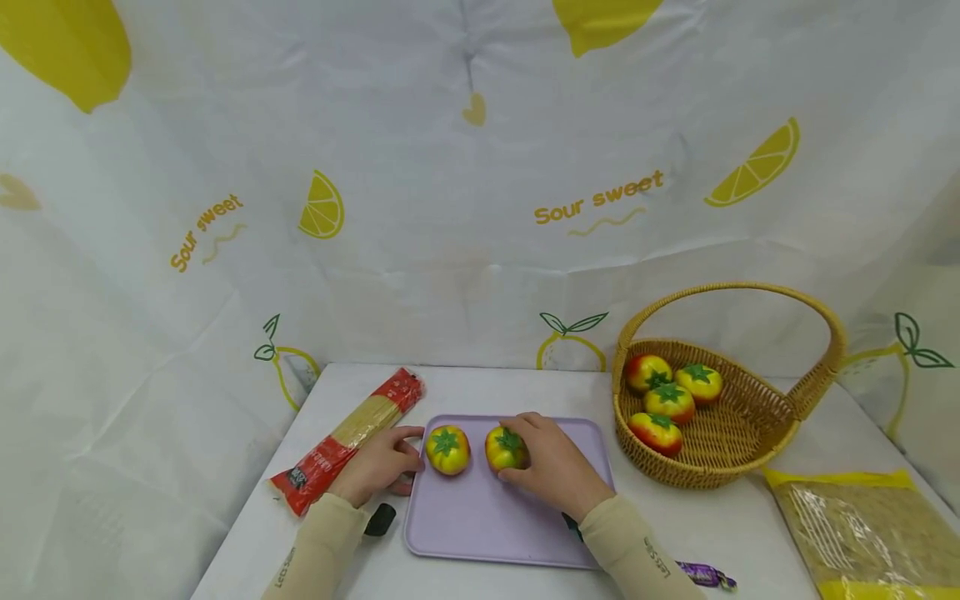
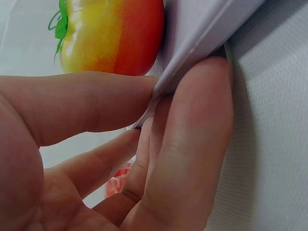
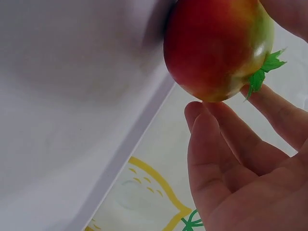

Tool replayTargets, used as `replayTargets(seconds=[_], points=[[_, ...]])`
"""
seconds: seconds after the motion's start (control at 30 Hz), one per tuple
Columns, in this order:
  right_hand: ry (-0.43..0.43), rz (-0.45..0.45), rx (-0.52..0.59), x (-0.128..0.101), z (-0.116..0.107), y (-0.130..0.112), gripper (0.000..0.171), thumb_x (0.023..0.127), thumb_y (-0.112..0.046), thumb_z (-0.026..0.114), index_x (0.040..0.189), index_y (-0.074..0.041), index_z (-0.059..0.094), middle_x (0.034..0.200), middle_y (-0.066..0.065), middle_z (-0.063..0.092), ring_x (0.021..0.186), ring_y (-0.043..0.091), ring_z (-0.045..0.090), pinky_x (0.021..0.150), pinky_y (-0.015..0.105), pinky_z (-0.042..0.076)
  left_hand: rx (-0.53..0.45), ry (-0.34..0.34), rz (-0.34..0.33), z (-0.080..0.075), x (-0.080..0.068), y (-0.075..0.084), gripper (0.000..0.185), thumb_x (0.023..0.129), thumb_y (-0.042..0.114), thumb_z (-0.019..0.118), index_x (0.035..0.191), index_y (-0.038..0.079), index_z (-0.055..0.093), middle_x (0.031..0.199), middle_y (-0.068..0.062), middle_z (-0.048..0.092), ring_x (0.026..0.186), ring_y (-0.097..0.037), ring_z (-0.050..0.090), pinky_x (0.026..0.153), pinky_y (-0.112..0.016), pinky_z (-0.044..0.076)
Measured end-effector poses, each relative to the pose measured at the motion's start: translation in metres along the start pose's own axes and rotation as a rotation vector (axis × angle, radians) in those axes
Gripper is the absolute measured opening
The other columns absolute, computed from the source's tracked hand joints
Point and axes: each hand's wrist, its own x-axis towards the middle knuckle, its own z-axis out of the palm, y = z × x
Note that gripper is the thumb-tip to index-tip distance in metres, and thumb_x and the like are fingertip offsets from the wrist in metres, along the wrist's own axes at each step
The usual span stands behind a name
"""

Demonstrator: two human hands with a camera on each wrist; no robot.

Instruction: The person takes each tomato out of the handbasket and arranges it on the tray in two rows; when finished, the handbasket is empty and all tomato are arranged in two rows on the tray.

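Note:
A lavender tray lies at the table's middle with two yellow-red toy tomatoes on it. My left hand pinches the tray's left edge between thumb and fingers, right beside the left tomato. My right hand wraps its fingers and thumb round the right tomato. The right wrist view shows that tomato close above the tray floor, with my fingers under it. Whether it touches the tray I cannot tell.
A wicker basket with a handle holds several more tomatoes at the right. A red spaghetti pack lies left of the tray, a yellow-edged bag at the far right. A purple wrapper and a small black object lie near the front.

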Motion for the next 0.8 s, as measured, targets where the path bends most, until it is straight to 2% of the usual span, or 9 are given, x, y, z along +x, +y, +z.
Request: replayTargets(seconds=[0.33,0.67,0.8], points=[[0.026,-0.007,-0.013,-0.003,-0.006,0.001,0.075,0.082,-0.029,0.096,0.148,-0.013,0.064,0.141,0.010,0.066,0.131,0.031,0.065,0.115,0.053,0.053,0.003,0.000,0.004,0.002,0.001,0.002,0.061,0.096,0.012,0.079,0.153,0.011,0.059,0.105,-0.012,0.066,0.087,-0.024,0.067,0.072,-0.034,0.067],[0.032,-0.005,0.018,-0.004,-0.012,0.002,0.075,0.083,-0.031,0.096,0.149,-0.014,0.063,0.144,0.007,0.065,0.135,0.031,0.063,0.117,0.054,0.053,0.016,0.000,0.012,0.003,0.004,0.001,0.061,0.095,0.012,0.079,0.153,0.011,0.060,0.105,-0.012,0.066,0.087,-0.024,0.067,0.072,-0.035,0.067],[0.037,-0.008,0.015,-0.005,-0.019,0.002,0.073,0.085,-0.032,0.094,0.149,-0.016,0.063,0.146,0.005,0.064,0.137,0.030,0.062,0.117,0.053,0.053,0.022,0.014,-0.009,0.000,0.002,-0.001,0.062,0.095,0.013,0.080,0.154,0.013,0.059,0.107,-0.012,0.067,0.089,-0.023,0.067,0.073,-0.034,0.067]])
